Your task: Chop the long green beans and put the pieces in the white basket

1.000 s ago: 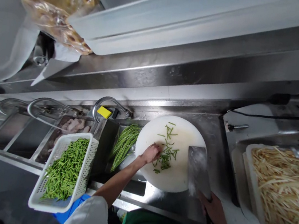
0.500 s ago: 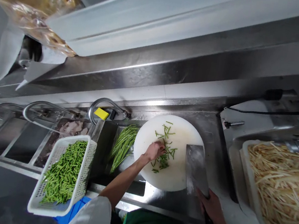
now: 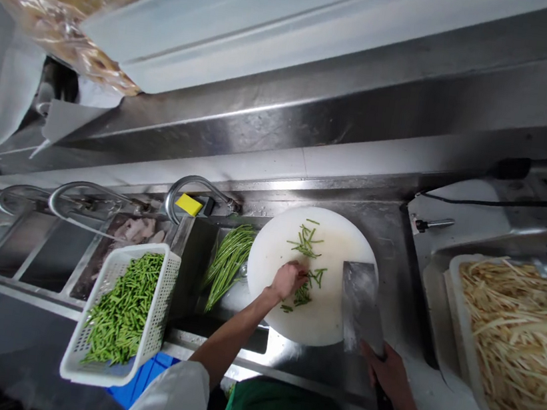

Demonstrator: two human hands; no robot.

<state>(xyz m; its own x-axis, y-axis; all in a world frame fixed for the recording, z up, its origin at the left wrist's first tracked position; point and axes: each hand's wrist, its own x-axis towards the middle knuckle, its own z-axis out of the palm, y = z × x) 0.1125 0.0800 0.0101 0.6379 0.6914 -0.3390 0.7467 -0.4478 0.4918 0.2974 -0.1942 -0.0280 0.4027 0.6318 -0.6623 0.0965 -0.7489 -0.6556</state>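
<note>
A round white cutting board (image 3: 268, 245) carries short cut pieces of long beans (image 3: 307, 240), scattered in loose groups. My left hand (image 3: 288, 279) rests over the board, its fingers curled down and closed among the bean pieces; the fingertips are partly hidden. In my right hand (image 3: 386, 374) is the dark handle of a cleaver (image 3: 357, 303). The broad blade lies flat over the board's right edge, pointing away from me. Left of the board, a bundle of uncut long beans (image 3: 230, 260) lies in the sink.
A white perforated basket (image 3: 164, 312) full of cut beans stands at left, above a blue container (image 3: 142, 383). Behind it is a basin with pale meat (image 3: 136, 231). Curved taps (image 3: 190, 184) and a yellow sponge (image 3: 189, 204) line the back. At right sits a tub of pale shreds (image 3: 518, 338).
My left hand has shifted slightly right and toward me, and the bean pieces beside it lie more apart, in two groups. The cleaver stays in my right hand on the board's edge.
</note>
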